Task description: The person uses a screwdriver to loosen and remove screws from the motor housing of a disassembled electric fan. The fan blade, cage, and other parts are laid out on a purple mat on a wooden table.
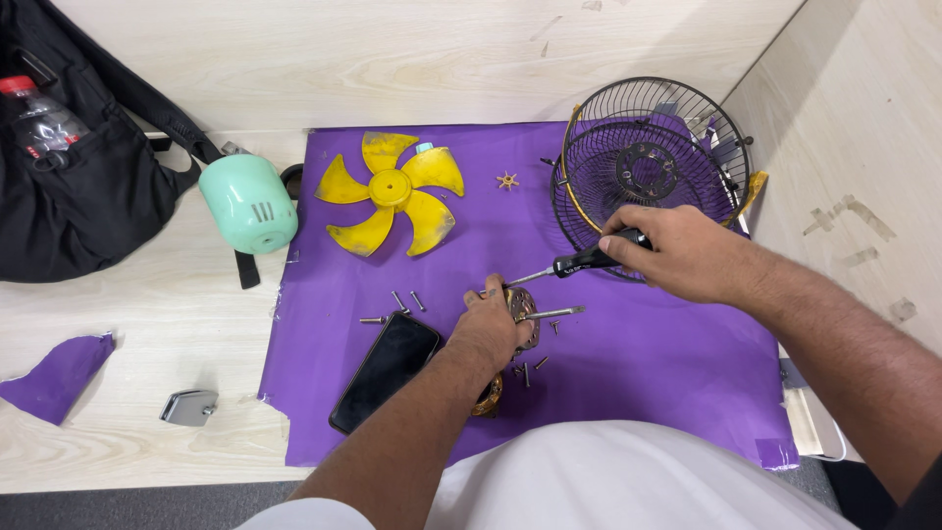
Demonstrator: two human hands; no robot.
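Motor (pixel 523 312) gripped by left hand (pixel 488 329); right hand (pixel 684 253) holds screwdriver (pixel 569 265) against it, on purple sheet (pixel 638 363).

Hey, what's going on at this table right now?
A person is working on a taken-apart fan over a purple sheet. The left hand steadies a small motor part, while the right hand holds a black-handled screwdriver with its tip at that part. Loose screws lie beside a dark phone. The yellow fan blade, the mint green housing and the black wire grille lie apart.
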